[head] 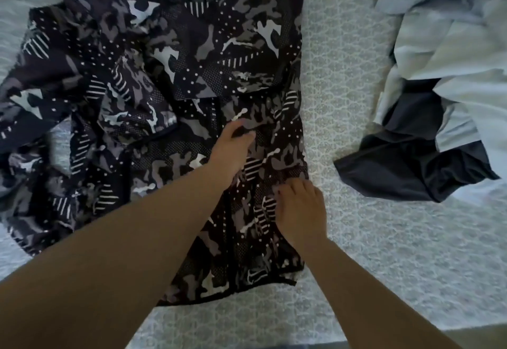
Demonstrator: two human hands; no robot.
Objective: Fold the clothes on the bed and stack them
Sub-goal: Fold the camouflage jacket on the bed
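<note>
While left hand (233, 148) pinches thin camo jacket (164, 79), right hand (299, 208) presses, fingers flat.

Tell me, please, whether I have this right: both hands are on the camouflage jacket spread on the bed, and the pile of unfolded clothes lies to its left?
Not quite: the head view shows the pile of unfolded clothes to the right of the camouflage jacket, with the left hand and right hand on it.

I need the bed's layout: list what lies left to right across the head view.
Camouflage-print jacket → left hand gripping its fabric → right hand resting on its right edge → bare patterned bedspread → dark garment → pale blue clothes.
</note>
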